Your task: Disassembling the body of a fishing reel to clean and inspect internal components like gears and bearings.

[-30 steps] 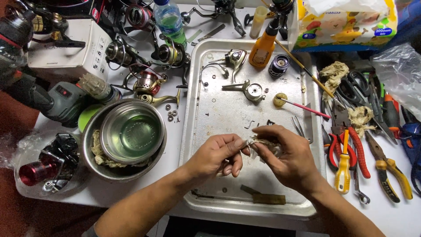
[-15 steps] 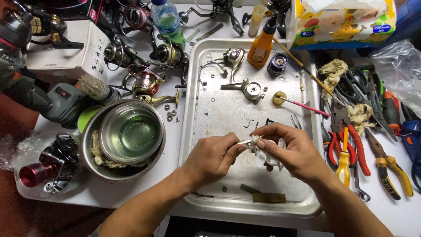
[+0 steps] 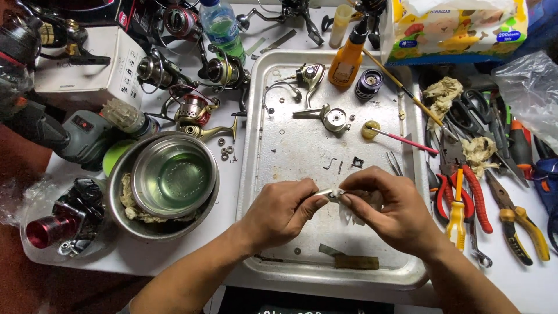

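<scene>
Cluttered white workbench (image 3: pixel 232 192) seen from above, metal tray (image 3: pixel 273 145) in the middle; both hands meet over the tray's lower half; left hand (image 3: pixel 279 212) pinches a small silvery rod-like part (image 3: pixel 325 192) between thumb and fingertips, fingers closed narrow on it; right hand (image 3: pixel 386 206) fingers curled, holding a scrap of white tissue (image 3: pixel 354 212) against the part's end; part sits just above the tray floor, between the two hands; steel bowl (image 3: pixel 174 177) of clear liquid to the left, well apart; red-handled pliers (image 3: pixel 465 192) and yellow-handled pliers (image 3: pixel 523 224) right of the tray; orange bottle (image 3: pixel 347 58), thin brush (image 3: pixel 401 138), loose reel parts (image 3: pixel 334 119) at the tray's top; fishing reels (image 3: pixel 197 110) crowd the upper left; judgement: wiping goes best with the left grip steady and the tissue turned around the part, not dragged; keep it low over the tray so a slip lands inside; tiny screws (image 3: pixel 225 152) near the rim look easy to knock
</scene>
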